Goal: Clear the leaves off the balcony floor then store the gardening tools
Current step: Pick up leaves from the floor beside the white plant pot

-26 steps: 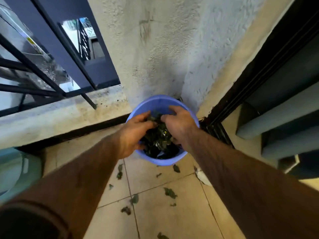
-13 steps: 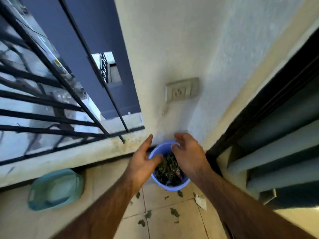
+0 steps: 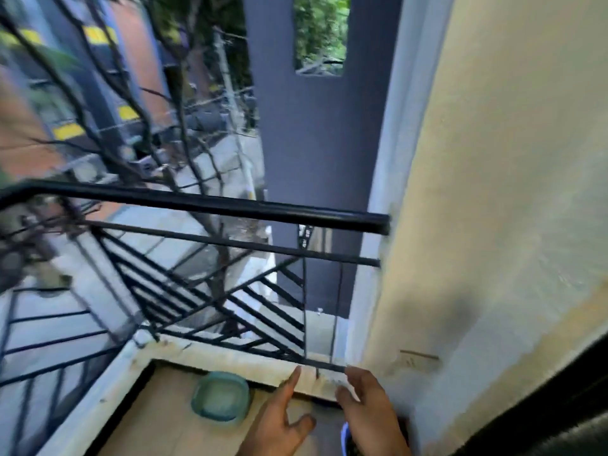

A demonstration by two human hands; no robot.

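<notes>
Both hands sit low in frame, at about 6 o'clock. The left hand (image 3: 279, 419) is released, fingers extended and spread, grasping nothing. The right hand (image 3: 373, 413) is likewise released, fingers loosely extended, holding nothing. A sliver of the blue bucket (image 3: 344, 437) rim shows between the 2 hands at the bottom edge; its contents are hidden. A teal tub (image 3: 221, 398) rests on the balcony floor (image 3: 158, 419) at 7 o'clock, just beside the left hand, below the ledge (image 3: 230, 353). The black railing (image 3: 210, 205) crosses from 9 o'clock to centre. The cream wall (image 3: 500, 192) fills 3 o'clock. The picture is motion-blurred.
</notes>
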